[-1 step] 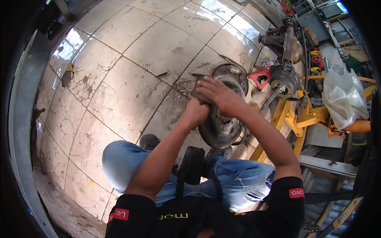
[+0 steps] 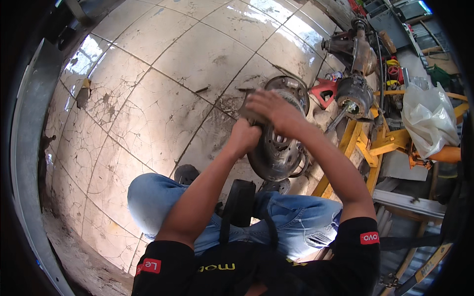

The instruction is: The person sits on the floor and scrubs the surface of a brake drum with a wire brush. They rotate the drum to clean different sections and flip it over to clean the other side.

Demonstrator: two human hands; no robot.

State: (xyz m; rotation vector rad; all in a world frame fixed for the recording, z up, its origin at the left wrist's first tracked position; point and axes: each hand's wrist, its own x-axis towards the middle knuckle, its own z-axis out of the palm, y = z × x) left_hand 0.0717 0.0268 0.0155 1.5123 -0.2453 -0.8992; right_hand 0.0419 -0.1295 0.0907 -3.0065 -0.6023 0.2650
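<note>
My left hand (image 2: 246,137) is closed in a fist around the near end of a curved dark metal piece that looks like a brake shoe (image 2: 244,109). Across its upper face lies my right hand (image 2: 277,113), fingers stretched out and slightly blurred; whether anything thin sits under the palm is hidden. Directly below both hands, a round dark metal brake part (image 2: 276,167) with holes around its centre rests on the floor. Another round metal plate (image 2: 295,88) lies just beyond it, partly covered by my right hand.
A red jack stand (image 2: 323,92) stands right of the hands beside a greasy axle housing (image 2: 364,61). Nearer are a yellow metal frame (image 2: 349,145) and a white plastic bag (image 2: 428,121). Cracked tiles (image 2: 187,54) cover the floor; a grey metal edge (image 2: 27,148) runs along the left.
My right hand has shifted very slightly over the brake shoe, and its fingers are now more blurred. My left hand keeps its grip in nearly the same place.
</note>
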